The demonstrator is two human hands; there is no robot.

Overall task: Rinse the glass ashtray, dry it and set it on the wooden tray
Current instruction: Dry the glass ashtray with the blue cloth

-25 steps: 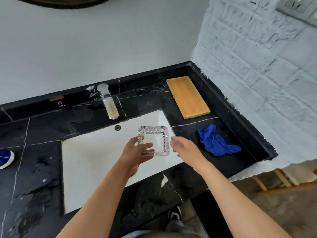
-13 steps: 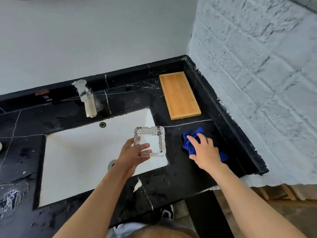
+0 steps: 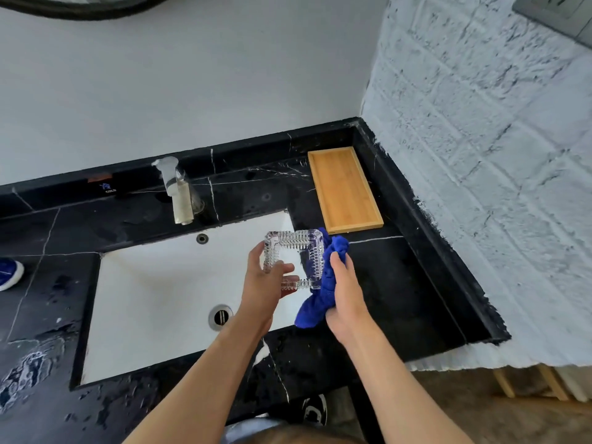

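Note:
The square glass ashtray (image 3: 296, 251) is held tilted over the right end of the white sink (image 3: 153, 283), gripped at its lower left corner by my left hand (image 3: 266, 290). My right hand (image 3: 344, 293) clutches a blue cloth (image 3: 320, 302) and presses it against the ashtray's right side. The wooden tray (image 3: 344, 190) lies empty on the black marble counter (image 3: 400, 283), behind and to the right of the ashtray, near the wall corner.
A chrome tap (image 3: 177, 193) stands behind the sink, and the drain (image 3: 220, 316) sits just left of my left wrist. A white brick wall (image 3: 480, 155) borders the counter on the right. A blue object (image 3: 9, 274) rests at the far left counter edge.
My right hand went to the blue cloth on the counter, picked it up and brought it against the ashtray. My left hand kept holding the ashtray over the sink.

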